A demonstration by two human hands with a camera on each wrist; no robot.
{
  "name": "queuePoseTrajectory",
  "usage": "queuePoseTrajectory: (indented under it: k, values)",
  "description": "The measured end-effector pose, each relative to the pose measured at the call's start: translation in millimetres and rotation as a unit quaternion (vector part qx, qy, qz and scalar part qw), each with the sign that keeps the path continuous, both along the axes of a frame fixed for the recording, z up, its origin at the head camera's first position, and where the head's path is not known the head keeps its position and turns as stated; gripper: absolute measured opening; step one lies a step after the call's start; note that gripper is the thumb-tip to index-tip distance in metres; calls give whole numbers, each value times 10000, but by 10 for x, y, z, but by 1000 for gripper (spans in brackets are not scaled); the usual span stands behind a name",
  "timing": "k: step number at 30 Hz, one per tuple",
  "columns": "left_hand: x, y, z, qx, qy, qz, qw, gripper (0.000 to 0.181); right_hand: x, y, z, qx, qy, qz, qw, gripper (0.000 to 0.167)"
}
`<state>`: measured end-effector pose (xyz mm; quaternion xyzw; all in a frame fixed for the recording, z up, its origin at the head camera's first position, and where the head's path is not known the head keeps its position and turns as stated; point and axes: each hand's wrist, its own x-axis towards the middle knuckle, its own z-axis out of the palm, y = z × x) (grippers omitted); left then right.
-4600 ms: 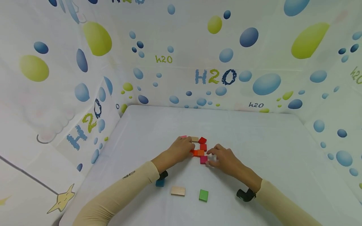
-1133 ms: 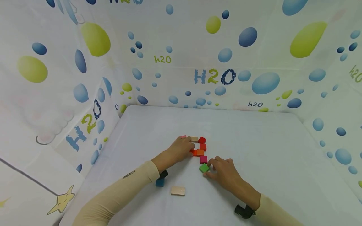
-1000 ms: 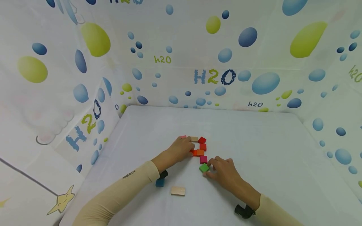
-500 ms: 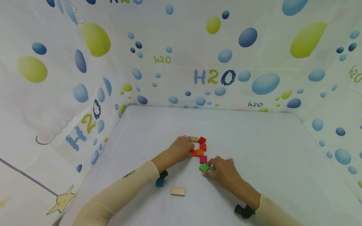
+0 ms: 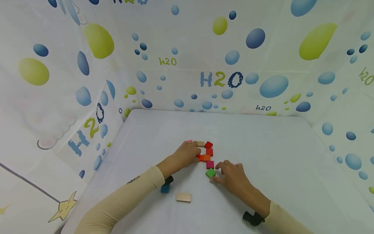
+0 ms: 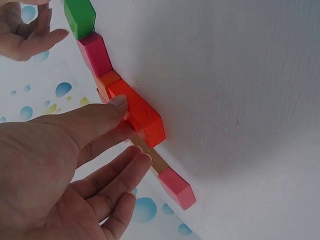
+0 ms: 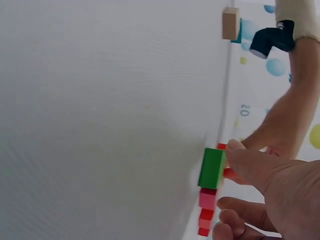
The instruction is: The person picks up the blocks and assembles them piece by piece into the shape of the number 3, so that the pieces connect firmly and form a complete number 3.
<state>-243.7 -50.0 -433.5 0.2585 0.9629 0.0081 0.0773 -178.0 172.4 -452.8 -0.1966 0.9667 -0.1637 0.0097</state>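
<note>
Small coloured blocks form a bent line on the white table. My left hand (image 5: 185,154) pinches an orange-red block (image 6: 144,116) between thumb and index finger. Beside that sits an orange block (image 5: 206,158), then a crimson block (image 5: 210,164). A green block (image 5: 210,173) stands turned cornerwise at the near end, close to the crimson one. My right hand (image 5: 233,175) is just right of the green block; its thumb tip is at the block's edge and its other fingers are apart from it. Farther back are red blocks (image 5: 209,152), a plain wood block (image 5: 200,144) and a pink block (image 6: 177,188).
Nearer me lie a plain wood block (image 5: 183,197) and a blue block (image 5: 165,188), the blue one partly under the left wrist's camera. A patterned curtain (image 5: 187,58) surrounds the table (image 5: 263,146) at the back and sides.
The green block has come from the near part of the table to the line's end beside the crimson block, with my right hand. Lately the right index finger has eased slightly away from it.
</note>
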Motion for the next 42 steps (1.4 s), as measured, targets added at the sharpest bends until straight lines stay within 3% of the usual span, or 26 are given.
queuePoseTrajectory:
  k: [7,11,16,21,32,42]
  values:
    - [-1,23,41,-131,-30,-5,9999,22,27,-44,120,42,133,238,9996,54]
    - [7,25,43,-159,-38,-3,9999,21,123,-134,130,-53,-34,778,9969,52]
    - [7,19,39,-181,-28,-4,9998,21,280,-311,122,-137,-302,1581,9869,49]
    - [6,12,49,-125,-87,84,9998,21,355,-513,88,-49,-533,1981,9787,48]
    - [15,40,66,-122,-103,25,9999,18,428,-634,8,14,-484,2136,9757,33]
    - [10,23,54,-59,-148,28,9999,20,438,-593,-1,-106,-439,1981,9791,29]
